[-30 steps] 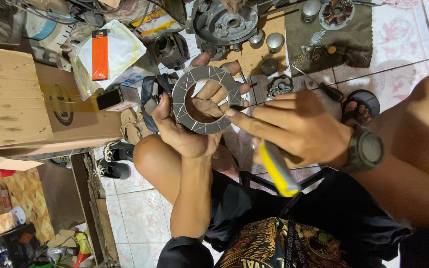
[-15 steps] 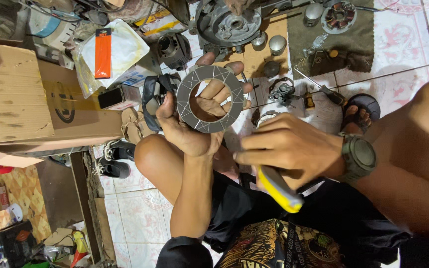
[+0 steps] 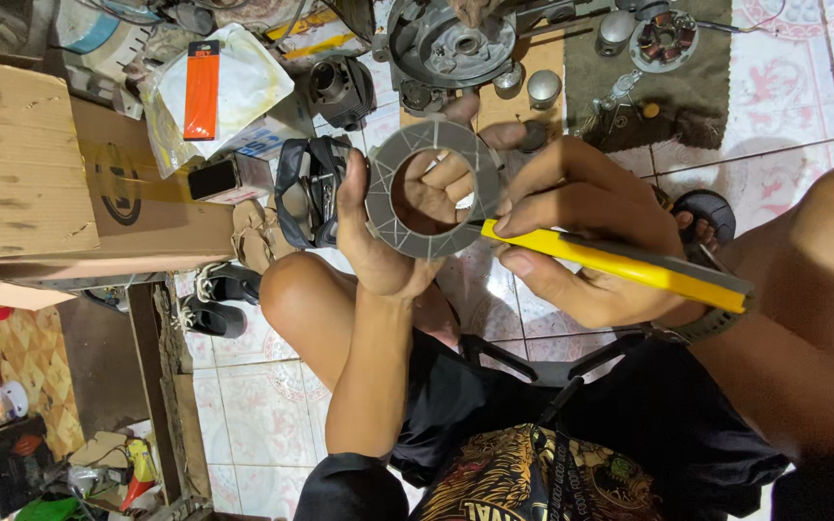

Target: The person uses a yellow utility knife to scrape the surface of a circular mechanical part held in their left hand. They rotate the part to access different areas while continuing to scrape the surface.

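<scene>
Since half a second before, the right hand (image 3: 591, 227) had swung its yellow-handled cutter (image 3: 620, 265) up, so the tip met the lower right edge of the grey friction ring (image 3: 433, 188) just above frame centre. That hand was closed around the cutter. Below the ring, the left hand (image 3: 393, 227) cradled it from behind, fingers (image 3: 441, 178) showing through the hole. Behind it, at top centre, sat an engine casing (image 3: 451, 43), with a cardboard box (image 3: 41, 164) at upper left.

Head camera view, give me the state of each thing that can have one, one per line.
Grey friction ring: held up in the left hand, fingers through its hole.
Yellow utility knife: in the right hand, tip at the ring's edge.
Cardboard box: lying on its side.
Engine casing: open.
</scene>
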